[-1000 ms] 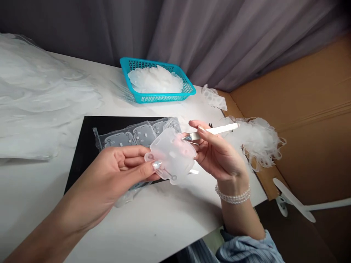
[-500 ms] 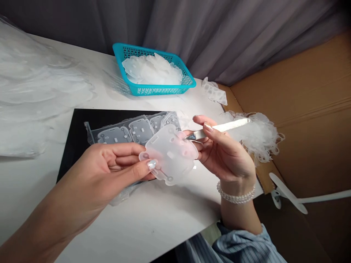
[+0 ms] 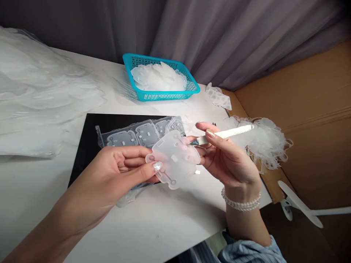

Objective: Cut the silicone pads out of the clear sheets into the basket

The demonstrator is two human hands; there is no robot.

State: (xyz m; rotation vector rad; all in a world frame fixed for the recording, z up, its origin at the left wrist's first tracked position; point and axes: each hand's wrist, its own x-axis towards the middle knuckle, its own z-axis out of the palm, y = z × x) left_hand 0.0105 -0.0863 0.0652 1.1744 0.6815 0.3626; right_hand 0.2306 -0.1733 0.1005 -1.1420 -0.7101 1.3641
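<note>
Pinched between the thumb and fingers of my left hand (image 3: pixel 128 166) is the left edge of a translucent, frosted plastic sheet piece (image 3: pixel 175 162) with small cutouts. My right hand (image 3: pixel 229 157) is closed around a white-handled craft knife (image 3: pixel 225 134), its tip pointing left at the piece's upper right. Fingers of that hand also sit behind the piece's right edge. Below the hands, a clear sheet (image 3: pixel 146 135) with several similar shapes lies on a black mat (image 3: pixel 87 146), partly hidden by my left hand.
A blue basket (image 3: pixel 167 96) of frosted pieces stands at the back. Stacked translucent sheets (image 3: pixel 41 98) cover the table's left side. Tangled plastic scraps (image 3: pixel 270 142) lie at right by a cardboard wall (image 3: pixel 307 109); a smaller scrap (image 3: pixel 218 95) rests near the basket.
The whole view has shifted, so everything appears slightly lower and farther right. Both hands keep their holds on the piece and the knife, with little visible change between them.
</note>
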